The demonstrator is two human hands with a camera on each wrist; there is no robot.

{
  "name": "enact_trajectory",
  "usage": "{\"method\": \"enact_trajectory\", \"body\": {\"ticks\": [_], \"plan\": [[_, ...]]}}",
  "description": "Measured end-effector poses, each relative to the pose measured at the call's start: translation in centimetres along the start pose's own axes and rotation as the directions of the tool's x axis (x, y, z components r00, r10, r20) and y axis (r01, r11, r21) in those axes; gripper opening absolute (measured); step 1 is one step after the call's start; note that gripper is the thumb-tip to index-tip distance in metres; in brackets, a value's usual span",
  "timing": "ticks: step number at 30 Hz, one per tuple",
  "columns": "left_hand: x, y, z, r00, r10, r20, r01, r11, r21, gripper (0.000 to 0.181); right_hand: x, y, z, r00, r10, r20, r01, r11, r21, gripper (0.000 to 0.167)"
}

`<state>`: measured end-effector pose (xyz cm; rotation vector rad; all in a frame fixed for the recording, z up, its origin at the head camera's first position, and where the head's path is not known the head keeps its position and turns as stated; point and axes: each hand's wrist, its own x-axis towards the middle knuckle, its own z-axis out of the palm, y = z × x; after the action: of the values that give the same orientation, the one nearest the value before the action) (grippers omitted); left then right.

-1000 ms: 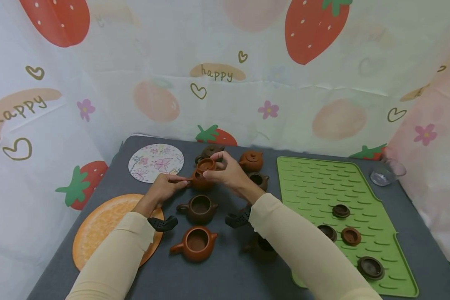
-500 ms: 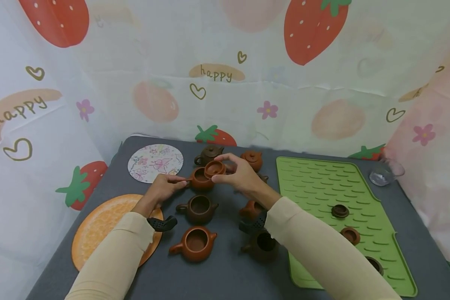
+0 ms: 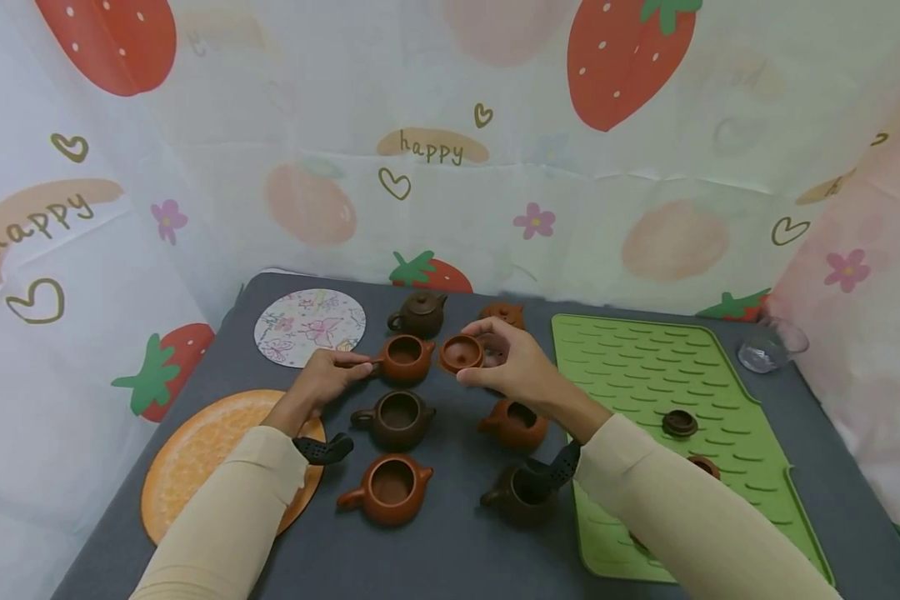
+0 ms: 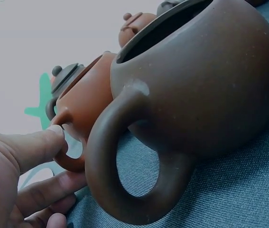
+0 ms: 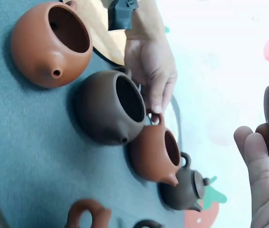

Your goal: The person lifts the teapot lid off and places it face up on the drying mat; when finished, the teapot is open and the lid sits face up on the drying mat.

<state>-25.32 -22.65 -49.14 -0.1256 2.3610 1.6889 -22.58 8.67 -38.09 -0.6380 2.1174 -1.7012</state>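
Your left hand [image 3: 322, 385] pinching a round orange clay teapot [image 3: 405, 369], spout rightward, right hand [image 3: 521, 367] grasping a round orange clay lid [image 3: 462, 353], underside facing you, shifted right.

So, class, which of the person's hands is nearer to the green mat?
The right hand: it holds a reddish lid just left of the green mat in the head view. The left hand is farther left, pinching the handle of a reddish teapot.

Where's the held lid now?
In the head view, the lid is near the centre, held by the right hand, right of the orange teapot that the left hand grips and left of the green mat.
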Motion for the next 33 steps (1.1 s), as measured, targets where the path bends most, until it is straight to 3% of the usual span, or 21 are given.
{"method": "enact_trajectory", "body": {"ticks": [9,18,23,33], "plan": [[-0.1,0.1,-0.1,1.0,0.003,-0.009,-0.003,1.0,0.015,0.032,-2.3,-0.6,-2.4,1.0,-0.026,-0.009,0.026,0.999,-0.041,0.051],[0.0,0.0,0.1,1.0,0.015,-0.012,-0.015,1.0,0.015,0.03,-4.8,-0.8,-4.3,1.0,-0.017,-0.019,0.017,1.0,0.011,0.049],[0.1,-0.1,0.0,1.0,0.026,-0.015,-0.026,1.0,0.017,0.03,-6.0,-1.1,-5.4,0.999,-0.005,-0.045,0.005,1.0,-0.01,0.05],[-0.2,0.0,0.0,1.0,-0.003,-0.006,0.003,1.0,-0.003,0.032,-8.2,-1.0,-7.2,0.997,-0.014,-0.071,0.01,0.999,-0.046,0.05]]}}
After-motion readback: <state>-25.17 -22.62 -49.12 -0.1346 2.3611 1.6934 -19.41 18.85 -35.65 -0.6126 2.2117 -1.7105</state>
